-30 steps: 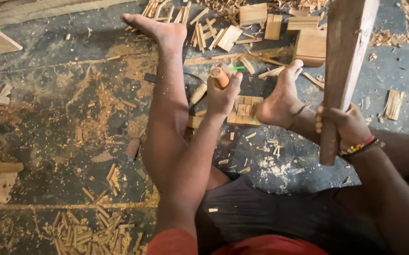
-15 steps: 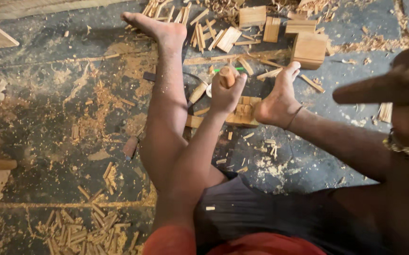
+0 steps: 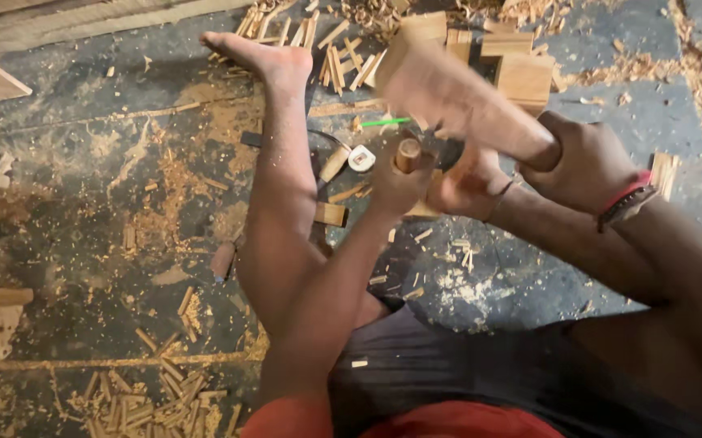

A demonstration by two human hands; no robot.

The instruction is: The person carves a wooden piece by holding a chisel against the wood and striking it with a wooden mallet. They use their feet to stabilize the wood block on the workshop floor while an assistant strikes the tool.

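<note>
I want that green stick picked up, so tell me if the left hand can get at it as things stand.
Probably not right away. The left hand is closed around a chisel handle, and the mallet in the right hand hangs just above the green stick.

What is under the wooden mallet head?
Below the wooden mallet sits the round chisel handle gripped by the left hand. The blade and workpiece are hidden by the hand and foot.

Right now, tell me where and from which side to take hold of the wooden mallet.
Grip the wooden mallet at its narrow lower end, where the right hand already wraps it. Come from the right side: the wide head slants up and left over the chisel handle in the left hand, so that side is crowded.
</note>
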